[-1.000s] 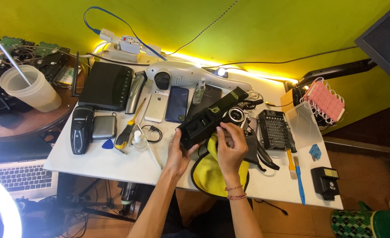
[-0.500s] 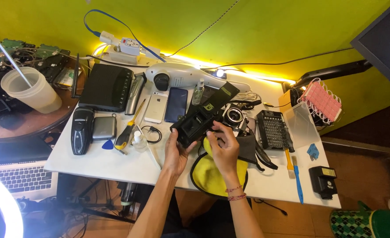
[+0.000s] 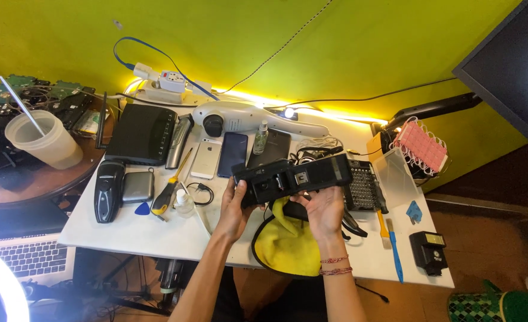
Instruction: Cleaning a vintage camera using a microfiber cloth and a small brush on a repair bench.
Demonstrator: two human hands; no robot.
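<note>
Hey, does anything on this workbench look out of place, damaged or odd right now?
Nothing looks spilled or broken. The oddest sight is the black device, held above the white table between the left hand and right hand, underside up. Bare green circuit boards also lie piled at far left.

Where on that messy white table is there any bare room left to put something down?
Bare patches: the white table's near-left corner, in front of the black handheld device and yellow-handled screwdriver; a smaller strip between the blue-handled tool and black flash unit. The middle and back are packed with phones, cables and gear.
</note>
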